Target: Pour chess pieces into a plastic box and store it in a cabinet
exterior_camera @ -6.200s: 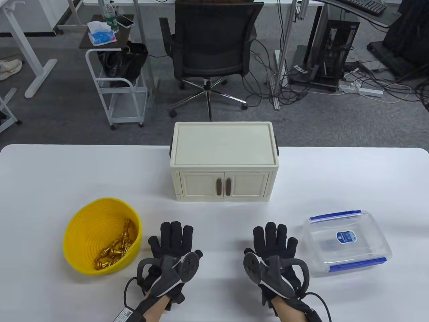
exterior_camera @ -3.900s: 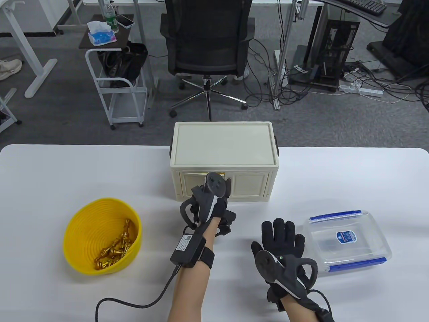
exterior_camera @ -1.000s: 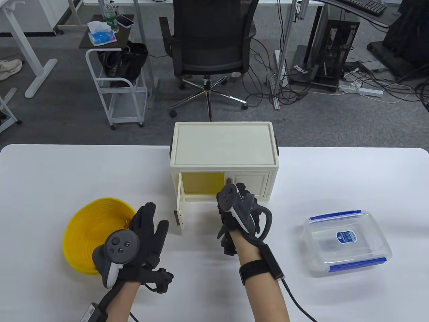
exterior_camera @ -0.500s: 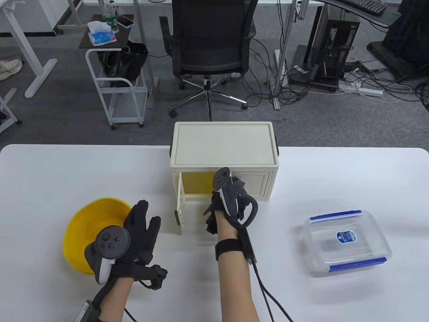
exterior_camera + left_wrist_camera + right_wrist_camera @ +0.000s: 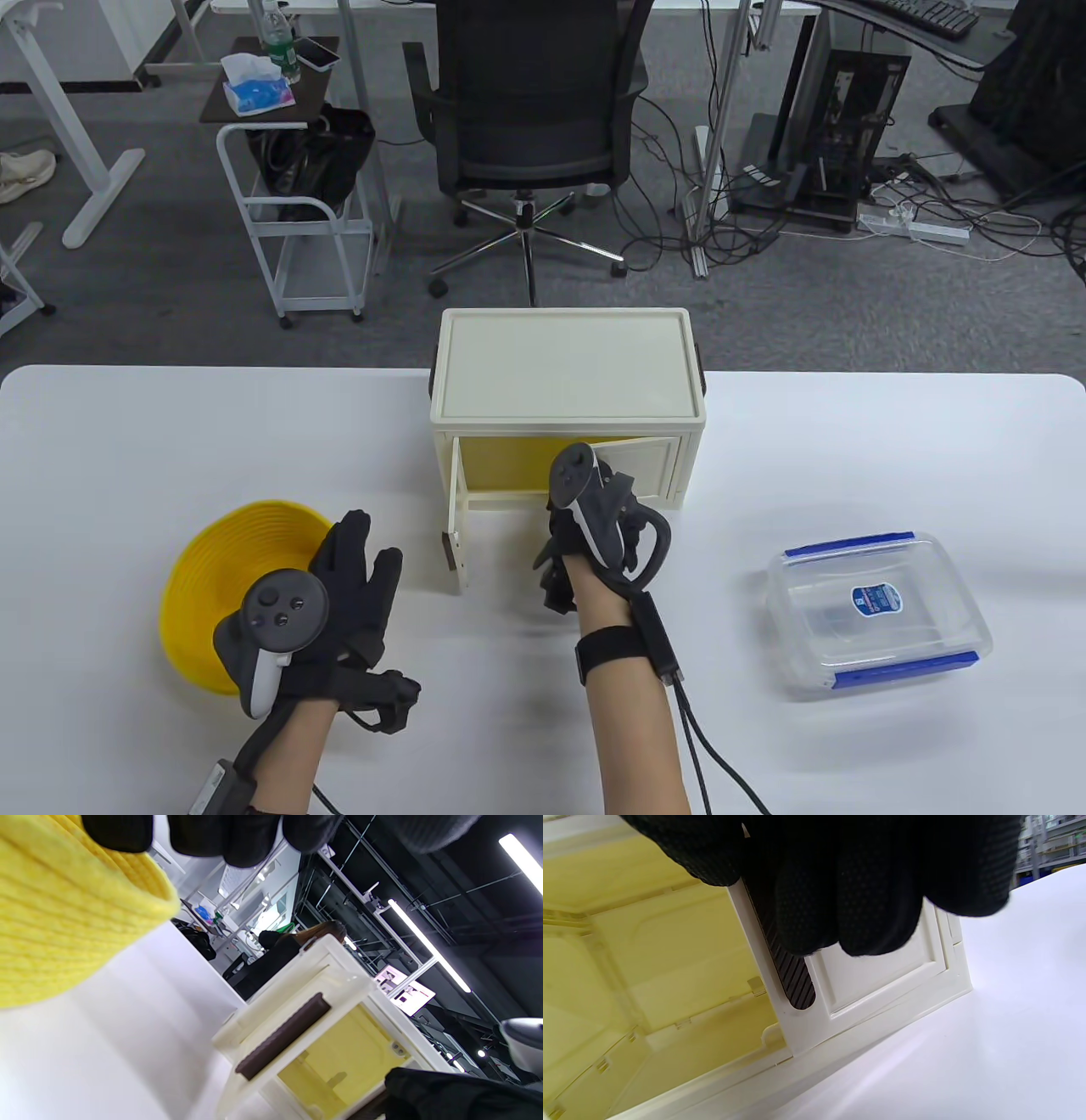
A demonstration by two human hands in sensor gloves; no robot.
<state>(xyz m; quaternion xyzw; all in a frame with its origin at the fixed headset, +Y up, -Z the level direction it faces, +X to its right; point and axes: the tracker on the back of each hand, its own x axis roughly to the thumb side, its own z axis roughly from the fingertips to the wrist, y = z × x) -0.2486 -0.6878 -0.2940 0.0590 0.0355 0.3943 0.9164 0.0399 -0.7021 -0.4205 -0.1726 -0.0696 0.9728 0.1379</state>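
The white table [image 5: 170, 424] carries a cream cabinet [image 5: 567, 365] at its far middle, left door [image 5: 458, 526] swung wide, right door [image 5: 632, 463] ajar. A clear plastic box [image 5: 878, 613] sits near right; the yellow basket [image 5: 199, 586] near left, its chess pieces hidden. The right hand [image 5: 594, 518] grips the right door's brown handle [image 5: 793, 980], which only the right wrist view shows. The left hand [image 5: 339, 603] rests fingers spread on the basket's rim.

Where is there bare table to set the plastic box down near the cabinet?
Bare table lies between the cabinet and the plastic box. More lies left of the cabinet, beyond the yellow basket. Directly in front it is crowded: the open left door, the right hand on the right door.
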